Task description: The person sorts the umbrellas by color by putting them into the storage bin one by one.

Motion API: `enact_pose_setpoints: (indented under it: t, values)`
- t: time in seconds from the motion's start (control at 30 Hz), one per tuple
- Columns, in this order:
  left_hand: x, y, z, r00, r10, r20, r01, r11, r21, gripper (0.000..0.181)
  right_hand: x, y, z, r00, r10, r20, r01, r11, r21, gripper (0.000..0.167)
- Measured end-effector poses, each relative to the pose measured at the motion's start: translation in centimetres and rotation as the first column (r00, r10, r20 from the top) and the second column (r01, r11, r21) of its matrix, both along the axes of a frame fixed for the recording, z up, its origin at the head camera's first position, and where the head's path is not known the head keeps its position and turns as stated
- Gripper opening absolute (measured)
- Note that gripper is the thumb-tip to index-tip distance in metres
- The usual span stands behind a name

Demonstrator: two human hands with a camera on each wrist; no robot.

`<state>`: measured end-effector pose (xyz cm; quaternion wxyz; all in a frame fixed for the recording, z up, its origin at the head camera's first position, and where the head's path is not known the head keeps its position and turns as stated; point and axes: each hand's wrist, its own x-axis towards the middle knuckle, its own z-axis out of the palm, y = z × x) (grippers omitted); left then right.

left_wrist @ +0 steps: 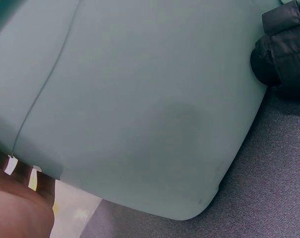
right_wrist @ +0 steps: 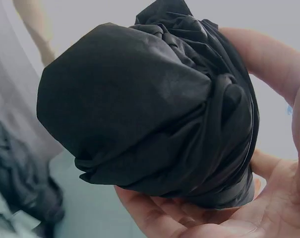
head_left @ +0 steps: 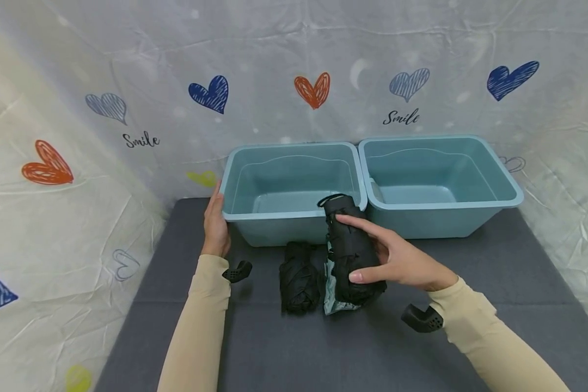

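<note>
- A dark grey surface stands before a pale cloth backdrop printed with hearts, moons and the word "Smile".
- Nearest, the right hand has its thumb and fingers spread around a black folded bundle, gripping it firmly from the side; it looks like a compact umbrella with a wrist loop.
- That bundle appears raised and tilted, its looped end overlapping the left bin's near right corner in the head view; whether it touches the rim I cannot tell.
- Partly hidden behind it lies a pale teal packet, and just left of that a second black bundle rests on the surface.
- Further on, the left hand lies with fairly straight fingers against the outer left wall of the left bin, holding nothing, seemingly steadying it.
- The right bin sits right beside it, both against the backdrop.
- The step in hand seems to be carrying the held bundle toward the left bin. The next move would call for lifting it over the near rim, then loosening the grip inside, while the left hand keeps the bin steady.
</note>
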<state>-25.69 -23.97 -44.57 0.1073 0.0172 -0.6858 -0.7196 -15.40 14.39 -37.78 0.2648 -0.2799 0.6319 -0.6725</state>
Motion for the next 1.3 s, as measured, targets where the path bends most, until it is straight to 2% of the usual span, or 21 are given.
enact_pose_setpoints:
  t: [0.1,0.17,0.33,0.43,0.53,0.7,0.83,0.93,1.1,1.3]
  values:
    - [0.2,0.1,0.3,1.0,-0.003,0.009,0.003,1.0,0.0,0.05,-1.8,-1.9,0.8,1.0,0.015,-0.014,-0.015,1.0,-0.013,0.092]
    - [0.6,0.3,0.9,1.0,-0.007,0.011,0.007,1.0,0.001,0.051,-3.2,-3.3,1.2,0.999,0.015,-0.034,-0.015,1.0,-0.011,0.091]
    - [1.5,0.9,2.1,1.0,-0.01,0.008,0.01,1.0,0.007,0.051,-7.2,-6.9,1.7,0.995,-0.019,-0.1,0.023,0.999,0.041,0.088]
    - [1.3,0.9,1.8,1.0,-0.009,0.017,0.009,1.0,0.0,0.051,-9.5,-8.8,1.9,0.991,-0.038,-0.131,0.047,0.997,0.065,0.086]
    - [0.8,0.6,1.1,1.0,-0.01,0.018,0.011,1.0,-0.004,0.051,-11.3,-10.4,2.1,0.992,-0.047,-0.119,0.054,0.997,0.061,0.085]
    - [0.1,0.2,0.2,1.0,-0.007,0.02,0.007,1.0,-0.005,0.051,-13.8,-12.8,2.1,0.998,-0.058,-0.02,0.059,0.998,0.026,0.083]
    - [0.0,0.2,0.0,1.0,0.002,0.02,-0.002,1.0,-0.027,0.051,-15.2,-14.3,2.1,0.992,-0.093,0.084,0.092,0.996,0.009,0.083]
    - [0.0,0.3,-0.2,1.0,0.005,0.015,-0.004,0.999,-0.042,0.051,-15.9,-15.1,2.1,0.983,-0.132,0.131,0.13,0.991,0.021,0.083]
    - [0.1,0.3,-0.3,1.0,0.016,0.0,-0.016,0.999,-0.036,0.051,-17.1,-16.3,1.6,0.975,-0.15,0.166,0.144,0.988,0.047,0.084]
    - [0.2,0.2,-0.1,1.0,0.015,0.0,-0.015,0.999,-0.034,0.051,-17.8,-17.5,0.8,0.98,-0.154,0.129,0.138,0.982,0.128,0.088]
